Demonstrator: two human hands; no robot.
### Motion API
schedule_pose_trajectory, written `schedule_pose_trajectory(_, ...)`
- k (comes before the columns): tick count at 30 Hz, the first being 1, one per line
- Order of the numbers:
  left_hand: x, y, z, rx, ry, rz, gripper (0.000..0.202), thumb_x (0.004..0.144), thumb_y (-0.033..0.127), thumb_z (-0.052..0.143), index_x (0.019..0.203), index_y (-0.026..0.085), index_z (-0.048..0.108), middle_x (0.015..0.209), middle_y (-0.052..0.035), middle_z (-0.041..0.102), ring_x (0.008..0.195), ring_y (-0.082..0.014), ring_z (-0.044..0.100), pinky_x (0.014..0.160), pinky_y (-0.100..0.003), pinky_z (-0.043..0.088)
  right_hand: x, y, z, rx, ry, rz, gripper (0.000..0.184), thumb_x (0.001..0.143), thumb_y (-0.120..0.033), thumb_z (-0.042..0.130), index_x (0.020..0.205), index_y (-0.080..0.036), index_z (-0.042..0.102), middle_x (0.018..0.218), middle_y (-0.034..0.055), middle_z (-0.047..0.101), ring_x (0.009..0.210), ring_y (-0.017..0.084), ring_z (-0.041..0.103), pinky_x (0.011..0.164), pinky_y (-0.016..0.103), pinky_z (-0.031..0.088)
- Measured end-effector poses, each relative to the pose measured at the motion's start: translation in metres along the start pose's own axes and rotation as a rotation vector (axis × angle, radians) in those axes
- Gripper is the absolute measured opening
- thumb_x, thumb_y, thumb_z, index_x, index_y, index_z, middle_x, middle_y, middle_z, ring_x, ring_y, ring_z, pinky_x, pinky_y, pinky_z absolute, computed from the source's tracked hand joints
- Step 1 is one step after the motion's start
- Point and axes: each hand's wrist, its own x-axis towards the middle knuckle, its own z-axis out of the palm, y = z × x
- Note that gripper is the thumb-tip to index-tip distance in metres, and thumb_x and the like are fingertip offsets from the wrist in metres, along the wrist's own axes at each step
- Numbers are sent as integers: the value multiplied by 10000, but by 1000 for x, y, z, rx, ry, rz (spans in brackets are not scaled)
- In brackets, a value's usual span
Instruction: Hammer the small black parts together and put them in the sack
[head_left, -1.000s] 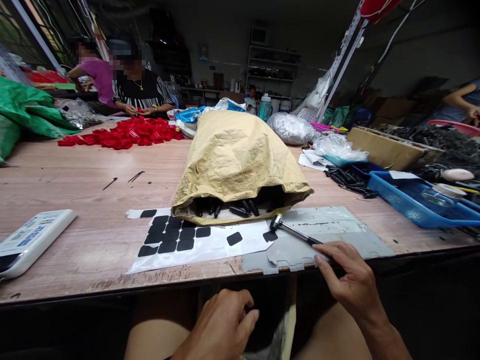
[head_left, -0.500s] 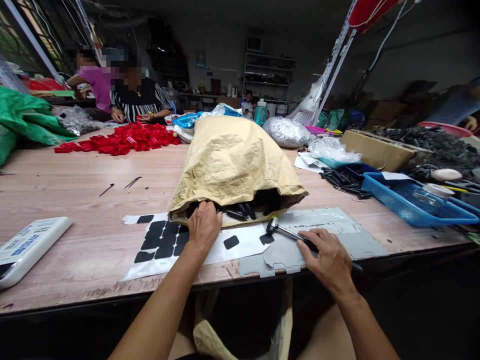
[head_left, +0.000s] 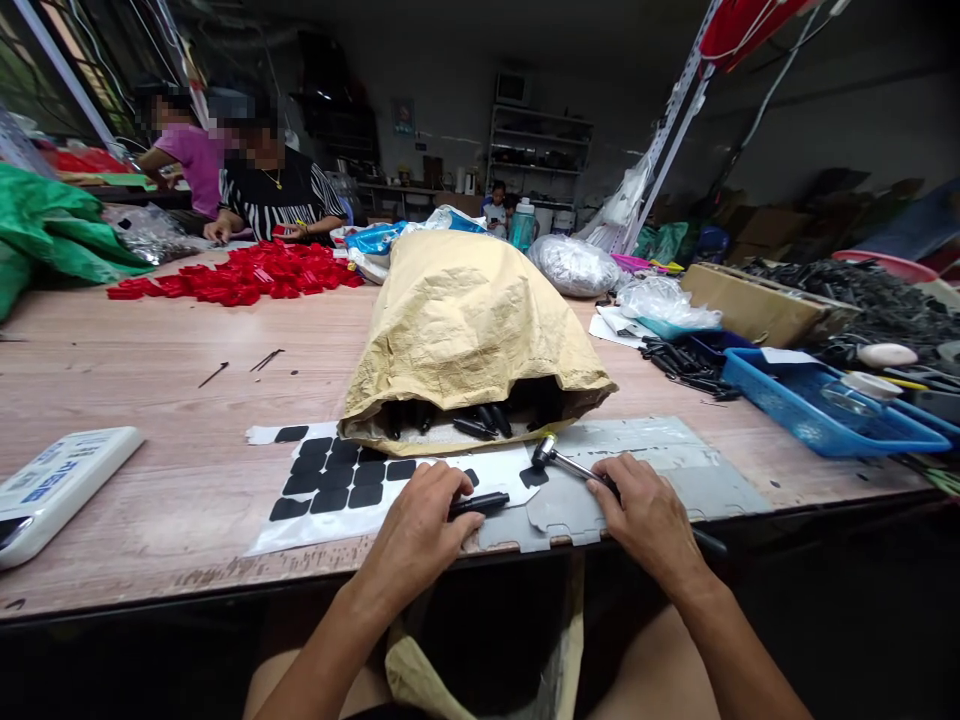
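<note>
Between the fingers of my left hand (head_left: pixel 421 520) is a black pen-like piece (head_left: pixel 484 504), its tip pointing right above the white sheet with black squares (head_left: pixel 330 477). My right hand (head_left: pixel 645 515) is closed around the handle of a small hammer (head_left: pixel 570 462); the metal head rests by the front edge of the paper sack. This tan sack (head_left: pixel 472 310) lies on its side with its mouth facing me, and several more black pieces (head_left: pixel 480 422) show inside. Under the hammer is a grey board (head_left: pixel 675 470) at the table edge.
A white device (head_left: pixel 71 490) sits at left. Red parts (head_left: pixel 247 272) are heaped farther back, near two people (head_left: pixel 277 205). On the right stand a blue tray (head_left: pixel 832 410), a pile of black pieces (head_left: pixel 682 368) and a cardboard box (head_left: pixel 757 300). The table's front edge is close to my forearms.
My left hand has come out of the sack's mouth with a black pen-like piece and moved right and toward me. My right hand stays on the hammer, nearly still.
</note>
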Motion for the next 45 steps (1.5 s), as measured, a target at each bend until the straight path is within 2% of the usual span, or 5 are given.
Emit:
schedule_pose_trajectory(7, 10, -4, 8, -83, -10, 87, 91, 814, 251, 703, 894, 214, 683, 867, -23, 638, 895, -208, 537, 793, -325, 408, -34, -46, -25, 445, 62, 216, 226, 976, -412, 477, 1088, -249, 585, 925, 42, 677, 810, 183, 644, 701, 277, 514)
schedule_pose_trajectory(19, 13, -5, 7, -119, -25, 13, 83, 765, 200, 708, 844, 219, 727, 841, -17, 642, 883, -210, 528, 783, -323, 393, -68, -116, -17, 915, -56, 101, 487, 1005, -291, 438, 1491, -320, 447, 826, 13, 630, 603, 97, 581, 565, 190, 540)
schedule_pose_trajectory(25, 13, -5, 7, -129, -27, 9, 92, 771, 193, 703, 849, 230, 735, 841, -13, 649, 889, -208, 535, 783, -319, 393, -70, -106, -7, 826, -140, -10, 540, 998, -247, 412, 1532, -314, 376, 807, 12, 600, 558, 91, 538, 532, 187, 520)
schedule_pose_trajectory(36, 12, -9, 10, -130, -2, 17, 127, 757, 210, 742, 882, 234, 744, 858, -13, 655, 916, -213, 544, 813, -332, 408, -68, -103, -19, 775, -80, 203, 465, 1004, -348, 440, 1461, -280, 498, 759, 4, 630, 549, 96, 550, 562, 198, 523)
schedule_pose_trajectory(45, 12, -11, 7, -137, -40, 62, 100, 847, 302, 707, 913, 245, 757, 851, -15, 657, 904, -207, 540, 806, -335, 404, -18, -20, -27, 97, -31, 64, 292, 983, -331, 454, 1169, -264, 669, 1023, 53, 700, 933, 214, 659, 750, 311, 522)
